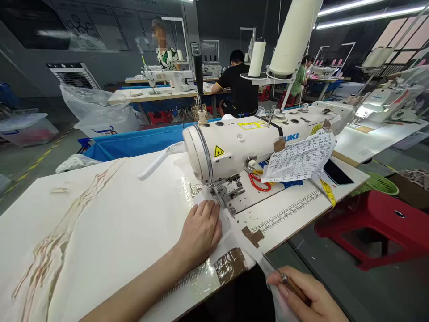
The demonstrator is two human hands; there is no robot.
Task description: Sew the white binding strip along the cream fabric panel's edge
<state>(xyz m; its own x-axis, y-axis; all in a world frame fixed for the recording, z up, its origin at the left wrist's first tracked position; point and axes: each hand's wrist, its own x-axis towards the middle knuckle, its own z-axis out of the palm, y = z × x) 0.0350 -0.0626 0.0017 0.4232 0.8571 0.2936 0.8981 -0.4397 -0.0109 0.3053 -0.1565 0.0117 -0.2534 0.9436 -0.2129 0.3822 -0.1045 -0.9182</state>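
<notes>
My left hand (201, 230) rests on a strip of thin white fabric (231, 235) right in front of the presser foot (223, 197) of a white sewing machine (228, 143). Its fingers are bent and held together, pressing the fabric to the table. Off the table's front edge, my right hand (304, 293) is closed around the wooden handle of an awl (293, 286). The awl's thin metal shaft points up and left, along the strip. The fabric hangs over the edge beside the right fingers; whether they also pinch it I cannot tell.
Cream fabric strips (50, 250) lie on the left of the white table (110, 223). Red-handled scissors (259, 183), a handwritten sheet (298, 156), a phone (337, 172) and a yellow tape measure (327, 192) are at the right. A red stool (378, 228) stands beside. Other people sit or stand behind.
</notes>
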